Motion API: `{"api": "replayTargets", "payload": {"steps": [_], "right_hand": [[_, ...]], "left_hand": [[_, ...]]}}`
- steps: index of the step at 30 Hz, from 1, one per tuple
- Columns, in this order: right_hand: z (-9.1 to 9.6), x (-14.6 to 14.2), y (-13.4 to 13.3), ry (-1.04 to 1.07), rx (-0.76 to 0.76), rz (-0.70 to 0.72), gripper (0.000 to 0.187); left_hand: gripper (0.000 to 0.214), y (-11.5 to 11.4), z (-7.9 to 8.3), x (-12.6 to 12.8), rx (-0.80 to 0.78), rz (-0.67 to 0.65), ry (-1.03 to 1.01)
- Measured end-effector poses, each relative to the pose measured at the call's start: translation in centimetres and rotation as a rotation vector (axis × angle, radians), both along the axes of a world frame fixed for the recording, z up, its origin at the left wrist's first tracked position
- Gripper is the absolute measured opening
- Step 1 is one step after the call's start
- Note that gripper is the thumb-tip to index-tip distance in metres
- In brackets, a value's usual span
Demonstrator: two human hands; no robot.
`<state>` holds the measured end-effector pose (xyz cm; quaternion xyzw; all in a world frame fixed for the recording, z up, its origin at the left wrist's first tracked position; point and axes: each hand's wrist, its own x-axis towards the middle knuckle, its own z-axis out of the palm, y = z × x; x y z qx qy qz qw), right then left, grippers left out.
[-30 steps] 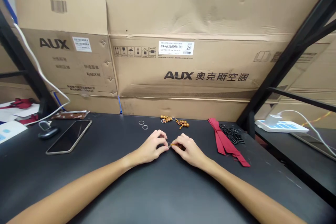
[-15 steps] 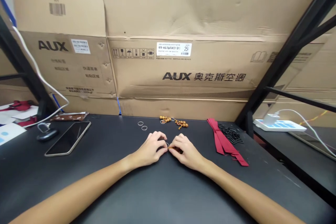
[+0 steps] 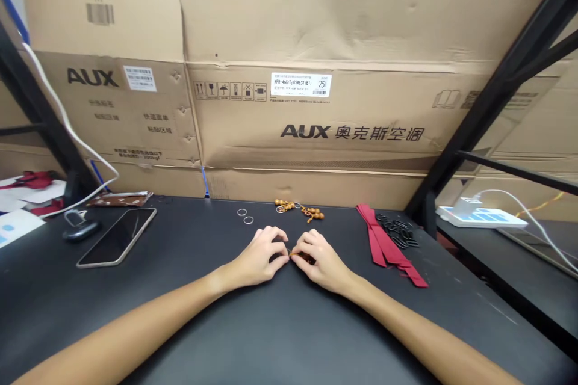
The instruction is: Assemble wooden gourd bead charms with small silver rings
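Near the middle of the black table, my left hand [image 3: 264,257] and my right hand [image 3: 321,260] meet with their fingertips almost touching. The left thumb and forefinger pinch a thin metal ring, mostly hidden by the fingers. My right fingers are closed on a small beaded charm [image 3: 309,258] in orange-brown, its cord end at the left fingertips. Whether the cord passes through the ring I cannot tell. Beyond the hands lie more beaded charms [image 3: 315,213] with amber beads. Two loose metal rings [image 3: 248,220] rest to their left.
Red ribbon strips [image 3: 389,246] and a pile of black clasps [image 3: 400,231] lie at the right. At the left are a phone [image 3: 117,237], a dark rounded gadget [image 3: 81,231] and a brown packet [image 3: 120,199]. Cardboard [image 3: 311,30] walls the back.
Both hands stay in nearly the same place, with only slight finger movement. The metal ring between the fingertips shows less than before. The view has shifted very slightly.
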<state>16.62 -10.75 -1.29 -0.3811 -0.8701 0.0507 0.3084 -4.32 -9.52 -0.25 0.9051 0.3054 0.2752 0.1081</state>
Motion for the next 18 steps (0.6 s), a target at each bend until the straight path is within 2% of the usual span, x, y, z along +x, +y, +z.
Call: {"api": "replayTargets", "payload": {"steps": [4,14,18], "right_hand": [[-0.12,0.29,0.36,-0.001,0.003,-0.063,0.010],[0.35,-0.28,-0.52,-0.032,0.007,0.003,0.013],[0.11,-0.11,-0.22,-0.049,0.019,-0.027,0.013]], "left_hand": [[0.012,0.04,-0.01,-0.02,-0.014,-0.011,0.000],[0.010,-0.32,0.14,0.11,0.038,0.029,0.007],[0.012,-0.20,0.15,0.04,0.033,-0.001,0.010]]}}
